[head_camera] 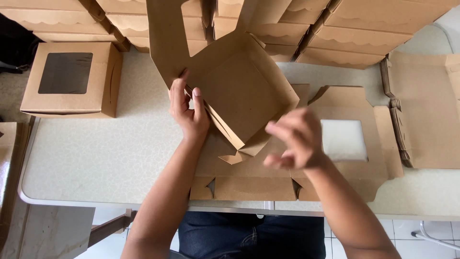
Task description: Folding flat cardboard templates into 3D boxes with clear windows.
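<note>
We see the left hand [189, 112] pinching the near-left wall of a half-folded brown box [239, 91], its fingers [178, 93] closed on the cardboard edge with the thumb on the outer face. The box is tilted, its open inside turned toward us, and its windowed lid flap rises beyond the fingers until the top of the frame cuts it off.

The right hand [294, 139] hovers just right of the box's lower corner. It is blurred, so we cannot tell for sure whether it touches the cardboard; its fingers look loosely spread and hold nothing we can make out.

Under both hands, on the pale counter [96, 158], lies a flat box blank [335, 139] with a clear window to the right of the right hand's fingers; the arms and the held box hide much of it.

Well left of the left hand's fingers stands a finished windowed box [72, 79]. Beyond the fingers runs a row of stacked boxes [335, 33], their tops out of frame. At the far right lies a pile of flat cardboard [426, 110], partly cut off.
</note>
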